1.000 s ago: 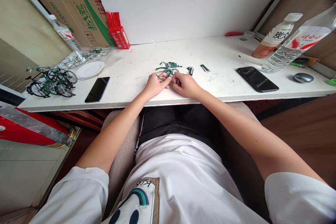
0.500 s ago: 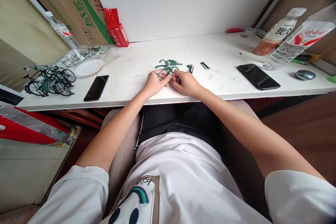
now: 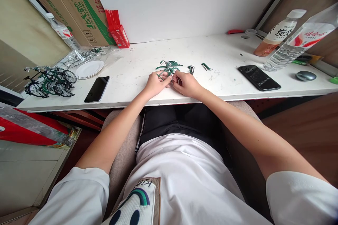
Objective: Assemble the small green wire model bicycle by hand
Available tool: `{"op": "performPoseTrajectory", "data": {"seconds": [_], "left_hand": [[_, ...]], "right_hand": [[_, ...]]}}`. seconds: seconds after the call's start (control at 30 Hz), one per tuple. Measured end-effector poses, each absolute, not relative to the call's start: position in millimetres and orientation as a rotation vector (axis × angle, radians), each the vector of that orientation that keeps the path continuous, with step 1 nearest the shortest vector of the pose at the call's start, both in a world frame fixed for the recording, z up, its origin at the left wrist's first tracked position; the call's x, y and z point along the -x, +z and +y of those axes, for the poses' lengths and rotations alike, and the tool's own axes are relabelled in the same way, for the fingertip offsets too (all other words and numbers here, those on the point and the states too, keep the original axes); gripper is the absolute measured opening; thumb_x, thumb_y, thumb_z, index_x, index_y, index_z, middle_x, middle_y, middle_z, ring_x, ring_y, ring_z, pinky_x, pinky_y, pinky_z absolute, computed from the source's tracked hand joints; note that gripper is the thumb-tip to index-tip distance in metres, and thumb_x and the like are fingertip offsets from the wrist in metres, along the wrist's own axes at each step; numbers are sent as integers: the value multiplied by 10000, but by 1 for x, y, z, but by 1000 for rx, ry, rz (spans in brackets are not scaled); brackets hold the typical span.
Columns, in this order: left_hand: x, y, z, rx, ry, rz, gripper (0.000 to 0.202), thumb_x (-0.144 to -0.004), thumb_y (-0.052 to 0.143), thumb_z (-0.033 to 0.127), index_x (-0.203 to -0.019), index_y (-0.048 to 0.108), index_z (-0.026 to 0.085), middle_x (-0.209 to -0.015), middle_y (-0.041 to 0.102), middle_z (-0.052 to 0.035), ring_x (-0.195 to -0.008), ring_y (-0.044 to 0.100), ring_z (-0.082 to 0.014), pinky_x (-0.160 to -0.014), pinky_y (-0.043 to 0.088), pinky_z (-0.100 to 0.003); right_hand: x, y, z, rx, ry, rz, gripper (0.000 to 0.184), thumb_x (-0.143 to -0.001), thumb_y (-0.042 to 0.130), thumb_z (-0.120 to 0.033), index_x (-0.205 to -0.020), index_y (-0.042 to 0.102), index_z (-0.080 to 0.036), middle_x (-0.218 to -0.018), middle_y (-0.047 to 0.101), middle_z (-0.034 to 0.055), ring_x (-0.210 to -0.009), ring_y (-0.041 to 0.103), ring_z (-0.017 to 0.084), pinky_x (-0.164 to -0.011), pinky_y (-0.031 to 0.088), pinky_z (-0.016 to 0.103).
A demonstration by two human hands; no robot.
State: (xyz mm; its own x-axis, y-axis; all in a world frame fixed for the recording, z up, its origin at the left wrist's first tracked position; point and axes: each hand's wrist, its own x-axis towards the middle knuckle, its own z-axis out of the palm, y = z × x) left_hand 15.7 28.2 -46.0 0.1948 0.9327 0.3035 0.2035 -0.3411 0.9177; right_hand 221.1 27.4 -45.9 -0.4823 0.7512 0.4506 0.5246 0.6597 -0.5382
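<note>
The hands have hardly moved. The left hand (image 3: pixel 155 84) and right hand (image 3: pixel 187 84) still pinch the little green toy bike (image 3: pixel 169 66) on the white table (image 3: pixel 137 63).

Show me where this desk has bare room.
Bare: between the left phone and the left hand; between the right hand and the right phone; the back strip behind the green bicycle parts. Crowded: model bicycles and plates at left, bottles and mouse at right.

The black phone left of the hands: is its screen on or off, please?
Off, it seems: the phone shows a uniformly dark screen.
</note>
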Motion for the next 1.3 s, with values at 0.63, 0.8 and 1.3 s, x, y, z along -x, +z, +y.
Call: {"op": "performPoseTrajectory", "data": {"seconds": [0.63,0.8,1.3], "left_hand": [[-14,-53,32,-1696,1210,1084,349,-908,907,450,-886,706,166,-913,801,-61,-682,792,-154,-602,598,-214],[-13,-54,33,-1706,1211,1082,324,-925,892,431,-879,702,172,-908,801,-56,-686,793,-154,-594,596,-210],[-14,-52,32,-1713,1202,1092,306,-930,889,407,-884,693,177,-916,804,-55,-687,792,-161,-635,625,-236]], "right_hand": [[-220,-45,26,979,423,-2189,224,-932,604,-321,-836,405,-279,-723,575,11,-649,490,206,-677,369,350],[-220,-46,27,984,418,-2189,223,-927,606,-311,-836,405,-279,-721,577,9,-642,485,204,-671,366,349],[-220,-45,28,980,420,-2192,214,-922,614,-293,-842,415,-275,-751,604,23,-660,500,209,-689,376,348]]}}
